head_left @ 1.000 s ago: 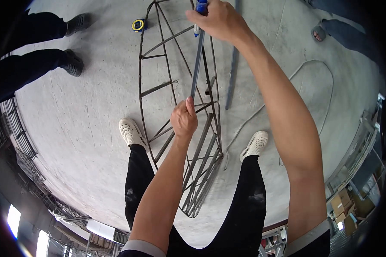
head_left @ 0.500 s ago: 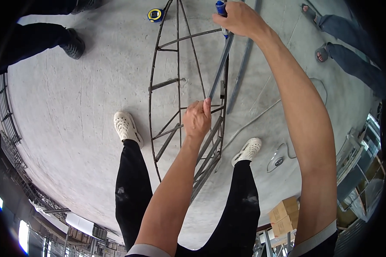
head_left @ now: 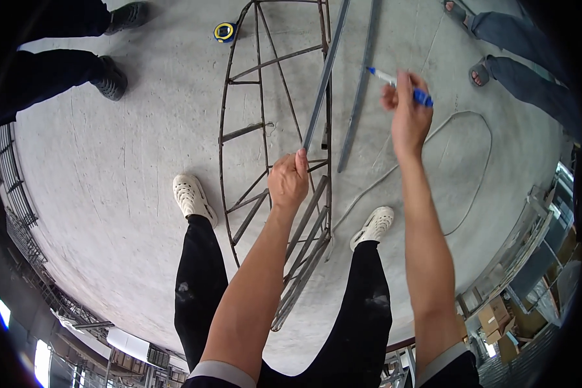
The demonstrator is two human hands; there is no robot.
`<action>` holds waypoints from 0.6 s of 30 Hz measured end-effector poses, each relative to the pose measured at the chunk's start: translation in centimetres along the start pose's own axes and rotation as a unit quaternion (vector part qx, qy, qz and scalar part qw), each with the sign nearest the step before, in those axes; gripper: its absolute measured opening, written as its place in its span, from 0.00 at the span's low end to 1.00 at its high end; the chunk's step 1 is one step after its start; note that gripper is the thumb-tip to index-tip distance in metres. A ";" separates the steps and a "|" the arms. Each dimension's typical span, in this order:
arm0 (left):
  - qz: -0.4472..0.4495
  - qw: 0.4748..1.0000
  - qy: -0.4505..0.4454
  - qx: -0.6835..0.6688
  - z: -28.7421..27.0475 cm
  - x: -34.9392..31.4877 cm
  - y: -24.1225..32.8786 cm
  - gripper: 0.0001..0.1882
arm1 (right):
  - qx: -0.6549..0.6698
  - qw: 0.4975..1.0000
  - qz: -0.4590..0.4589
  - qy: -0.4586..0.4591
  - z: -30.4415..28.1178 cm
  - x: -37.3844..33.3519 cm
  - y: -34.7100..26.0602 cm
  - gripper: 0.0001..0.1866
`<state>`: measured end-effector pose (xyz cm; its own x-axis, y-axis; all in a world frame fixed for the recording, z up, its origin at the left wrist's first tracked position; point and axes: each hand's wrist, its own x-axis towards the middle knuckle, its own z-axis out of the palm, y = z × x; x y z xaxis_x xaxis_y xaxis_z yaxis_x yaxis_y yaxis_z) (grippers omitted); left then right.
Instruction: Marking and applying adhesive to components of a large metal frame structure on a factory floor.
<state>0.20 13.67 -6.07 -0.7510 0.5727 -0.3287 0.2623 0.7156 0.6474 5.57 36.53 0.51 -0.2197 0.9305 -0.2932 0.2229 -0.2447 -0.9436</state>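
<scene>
My left hand (head_left: 288, 180) is closed around the near end of a long grey metal bar (head_left: 325, 74), which slants away over a rusty welded metal frame (head_left: 242, 132) on the floor. To the right, my right hand (head_left: 410, 119) grips a blue and white marker (head_left: 383, 75), its blue tip pointing left. The marker is in the air, apart from the bar. Beyond that tip lies a second loose grey bar (head_left: 357, 103), beside the frame.
A yellow and blue tape measure (head_left: 224, 32) sits left of the frame. Two people stand nearby: one's dark shoe (head_left: 112, 79) is at far left, another's sandal (head_left: 480, 72) at far right. A grey cable (head_left: 368, 191) loops across the concrete floor. Cardboard boxes (head_left: 495, 315) are at lower right.
My right hand has come away from the bar, moving right and nearer with the marker, whose tip now points left instead of down at the bar. My left hand keeps its hold.
</scene>
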 end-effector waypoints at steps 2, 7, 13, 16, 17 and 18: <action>-0.010 1.000 -0.010 -0.011 0.0 -0.5 -0.3 0.26 | -0.017 0.999 0.013 0.048 -2.5 -6.3 3.8 0.16; 0.028 0.999 0.030 0.008 1.1 0.1 -0.3 0.27 | -0.133 0.988 0.083 -0.007 -6.6 -21.3 8.5 0.13; -0.004 1.000 0.011 0.005 0.7 -0.4 -1.2 0.31 | -0.135 0.968 0.162 -0.139 -7.4 -30.2 10.3 0.12; 0.004 1.000 0.004 0.011 1.0 0.5 -1.0 0.32 | -0.181 0.967 0.102 -0.151 -8.4 -28.2 10.9 0.11; 0.006 1.000 -0.003 0.021 0.9 0.2 -0.9 0.32 | -0.212 0.963 0.065 -0.152 -9.4 -27.4 10.4 0.10; 0.011 1.000 -0.012 0.027 0.7 0.0 -0.9 0.32 | -0.229 0.963 0.047 -0.133 -10.5 -26.3 9.7 0.10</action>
<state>0.41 13.34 -7.14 -0.7305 0.5975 -0.3308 0.3111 0.7224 0.6176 23.48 12.61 0.72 -0.3993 0.7926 -0.4608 0.6358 -0.1227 -0.7620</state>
